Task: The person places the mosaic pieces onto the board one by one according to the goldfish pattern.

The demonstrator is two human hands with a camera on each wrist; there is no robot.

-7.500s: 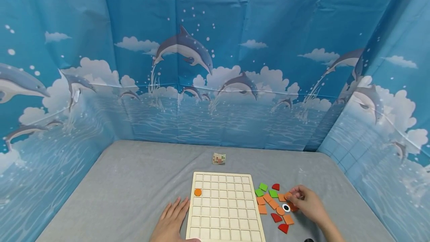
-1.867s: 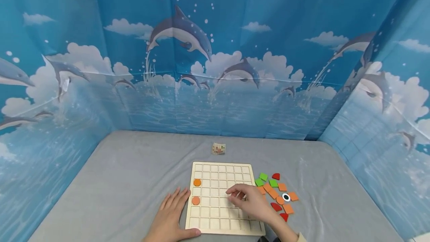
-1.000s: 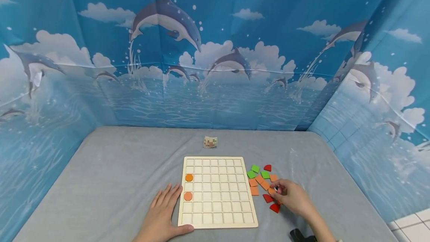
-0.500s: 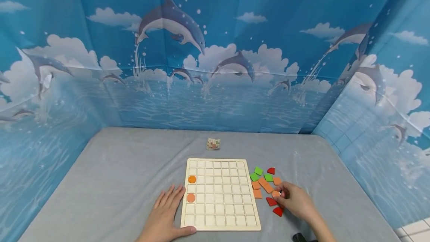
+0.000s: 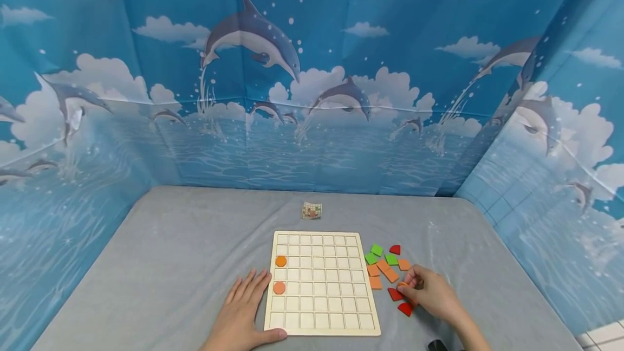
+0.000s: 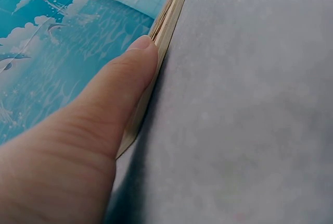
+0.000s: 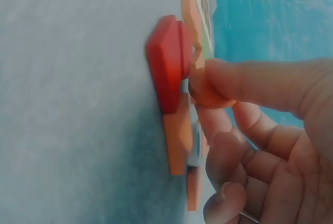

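Observation:
My left hand [image 5: 241,307] lies with fingers spread along the left edge of a pale wooden grid board [image 5: 312,326]; its thumb [image 6: 125,73] rests on the near corner edge. Two orange discs sit in the board's left column, an upper disc [image 5: 281,261] and a lower disc [image 5: 279,287]. To the right of the board, my right hand [image 5: 433,292] pinches another orange disc [image 7: 212,95] between thumb and fingers, just above the loose pieces. Below it are red quarter-round pieces [image 7: 167,65] and an orange square [image 7: 178,138]. A white piece [image 7: 195,146] is partly hidden behind the fingers.
Green pieces [image 5: 377,249], orange squares [image 5: 375,283] and a red quarter-round [image 5: 395,249] lie scattered right of the board. A small patterned card [image 5: 311,210] lies beyond it. Grey cloth [image 5: 195,242] covers the table, with a dolphin curtain [image 5: 312,150] behind. A black object [image 5: 437,345] shows near the right forearm.
A second orange disc has come onto the board since the first frame. My right hand has moved from over the board back to the pieces and lifted another orange disc. The left hand stays.

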